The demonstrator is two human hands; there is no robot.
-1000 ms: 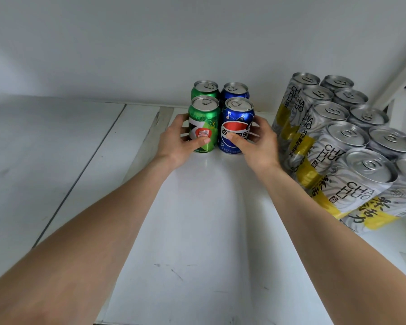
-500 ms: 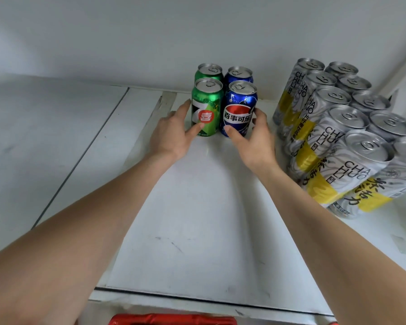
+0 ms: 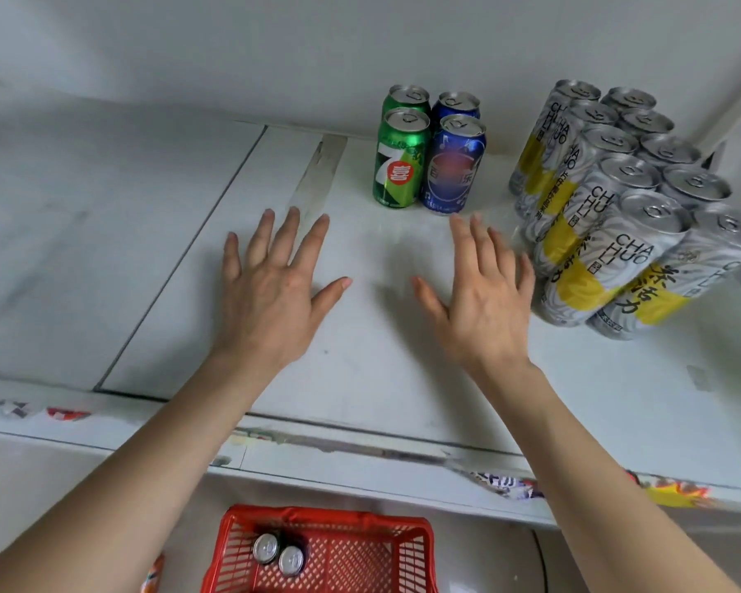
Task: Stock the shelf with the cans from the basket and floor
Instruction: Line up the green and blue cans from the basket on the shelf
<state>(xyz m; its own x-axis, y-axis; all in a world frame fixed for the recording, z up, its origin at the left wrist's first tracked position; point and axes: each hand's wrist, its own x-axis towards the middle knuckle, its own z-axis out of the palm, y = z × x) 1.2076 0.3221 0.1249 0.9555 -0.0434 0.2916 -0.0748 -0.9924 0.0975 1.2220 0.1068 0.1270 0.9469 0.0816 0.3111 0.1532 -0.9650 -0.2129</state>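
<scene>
Four short cans stand upright at the far middle of the white shelf (image 3: 360,378), long axes vertical and pull-tab tops up. The front green can (image 3: 401,162) touches the front blue can (image 3: 454,164) on its right, with both labels facing the near side. The rear green can (image 3: 406,98) and rear blue can (image 3: 456,105) sit directly behind them by the back wall. To the right, set apart, a block of tall silver-and-yellow cans (image 3: 608,207) stands upright in two rows running near to far. Below the shelf's near edge, a red basket (image 3: 326,549) holds two more cans (image 3: 279,554), silver tops up. The left hand (image 3: 270,288) lies palm down over the shelf, near and left of the front green can, fingers straight and spread, holding nothing. The right hand (image 3: 484,297) mirrors it, empty, with its fingertips just short of the front blue can's base and its outer edge close beside the tall cans. Whether either palm touches the shelf cannot be told.
</scene>
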